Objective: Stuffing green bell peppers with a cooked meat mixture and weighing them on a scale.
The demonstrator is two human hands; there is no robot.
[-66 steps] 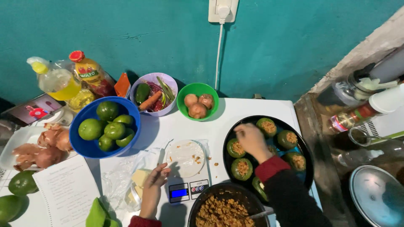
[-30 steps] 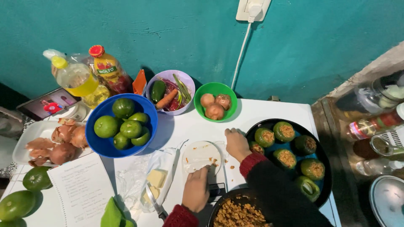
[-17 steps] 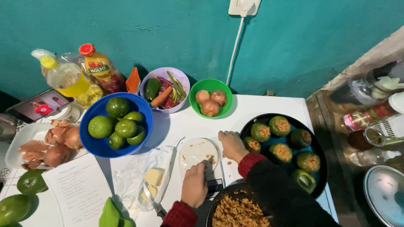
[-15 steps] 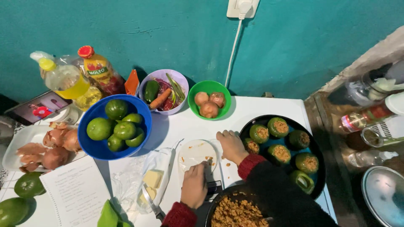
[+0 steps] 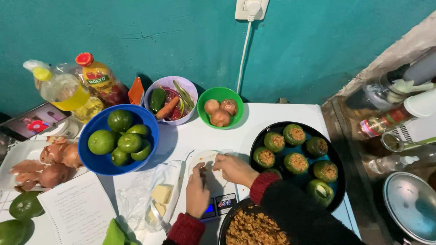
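From the head view, both hands meet at lower centre of the frame over a small white plate (image 5: 205, 159) that sits on a kitchen scale (image 5: 220, 204). The left hand (image 5: 198, 190) lies flat on the plate with fingers together, thumb tip at the rim. The right hand (image 5: 234, 168) has its fingertips bunched on the plate's upper edge; whether they pinch anything I cannot tell. To the right, the round black tray (image 5: 337, 181) holds seven stuffed green peppers (image 5: 296, 162), as far as I can count: six clearly show brown filling, while the lowest one shows a pale inside and looks less full. The pan of mince (image 5: 253, 230) at the bottom edge is well loaded, so I judge the stuffing nearly done with filling to spare. Upper left, the blue bowl (image 5: 97, 164) holds five green tomatoes (image 5: 130, 142) that I can see. The green bowl (image 5: 236, 117) holds three onions (image 5: 220, 118), and the lilac bowl (image 5: 192, 90) holds a carrot, a green pepper and scraps. Two oil bottles (image 5: 61, 88) stand at far left above a white tray of onion peels (image 5: 50, 159). A bag with cheese pieces (image 5: 161, 194) lies just left of the left hand.
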